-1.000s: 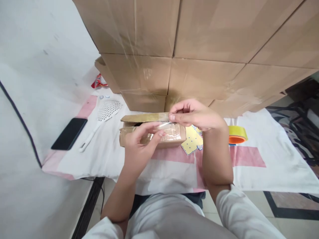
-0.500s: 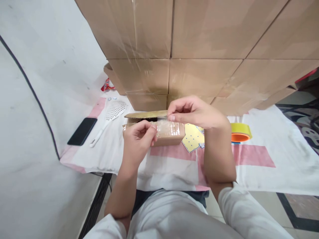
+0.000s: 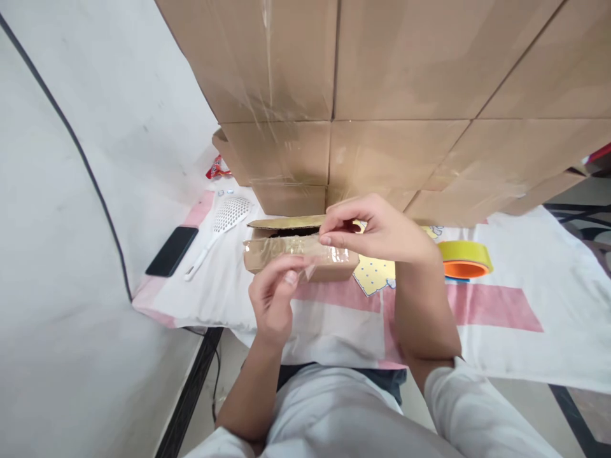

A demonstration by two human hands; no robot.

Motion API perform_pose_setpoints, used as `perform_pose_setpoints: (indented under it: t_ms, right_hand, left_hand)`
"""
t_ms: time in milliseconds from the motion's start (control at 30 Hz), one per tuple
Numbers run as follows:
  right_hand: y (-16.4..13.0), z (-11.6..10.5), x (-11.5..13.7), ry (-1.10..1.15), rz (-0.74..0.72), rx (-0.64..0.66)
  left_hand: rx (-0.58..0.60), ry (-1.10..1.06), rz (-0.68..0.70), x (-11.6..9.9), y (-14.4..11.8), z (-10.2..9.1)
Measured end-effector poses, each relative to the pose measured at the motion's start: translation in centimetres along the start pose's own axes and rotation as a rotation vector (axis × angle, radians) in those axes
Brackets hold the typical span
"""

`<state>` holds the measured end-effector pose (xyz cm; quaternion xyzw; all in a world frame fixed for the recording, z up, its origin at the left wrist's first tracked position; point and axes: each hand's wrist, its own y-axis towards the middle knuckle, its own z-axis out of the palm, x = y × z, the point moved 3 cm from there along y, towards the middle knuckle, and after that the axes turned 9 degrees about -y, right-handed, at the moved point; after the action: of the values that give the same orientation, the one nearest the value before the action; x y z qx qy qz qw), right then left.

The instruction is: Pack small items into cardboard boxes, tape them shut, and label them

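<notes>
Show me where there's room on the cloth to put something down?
Bare cloth lies in front of the tape roll, and a smaller patch sits between the slotted spoon and the small box. It's crowded around that box, where the left hand and right hand work.

At the top of the frame you have a wall of stacked cardboard cartons [image 3: 382, 83]; to the left of centre a white slotted spoon [image 3: 220, 229] lies on the white and pink cloth [image 3: 501, 318] that covers the worktop; left of it you see a black phone [image 3: 172, 250]; a red wrapper [image 3: 217, 170] sits upper left by the cartons; at the right a yellow tape roll [image 3: 465, 259] rests on the cloth.
</notes>
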<state>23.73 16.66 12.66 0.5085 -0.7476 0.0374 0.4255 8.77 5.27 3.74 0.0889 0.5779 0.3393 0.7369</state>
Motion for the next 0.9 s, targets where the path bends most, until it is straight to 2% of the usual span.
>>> perform_pose_setpoints:
  t_ms: [100, 267, 433, 600, 767, 900]
  right_hand:
    - [0.7, 0.9, -0.4, -0.003, 0.029, -0.016]
    - [2.3, 3.2, -0.8, 0.030, -0.007, -0.077]
    - [3.3, 5.0, -1.2, 0.067, 0.051, -0.092]
    - [3.5, 5.5, -1.5, 0.070, 0.170, -0.078]
    - [3.6, 5.5, -1.9, 0.147, 0.250, -0.149]
    - [3.8, 5.7, -2.1, 0.115, 0.322, -0.194]
  left_hand:
    - [-0.070, -0.094, -0.034, 0.3, -0.5, -0.6]
    - [-0.130, -0.211, -0.065, 0.8, -0.9, -2.2]
    - [-0.158, -0.123, -0.097, 1.6, -1.7, -4.0]
    - [-0.260, 0.039, -0.138, 2.0, -1.7, -4.4]
    - [-0.382, 0.021, -0.209, 1.9, -1.1, -4.5]
    - [-0.434, -0.014, -0.341, 2.2, -1.1, -4.9]
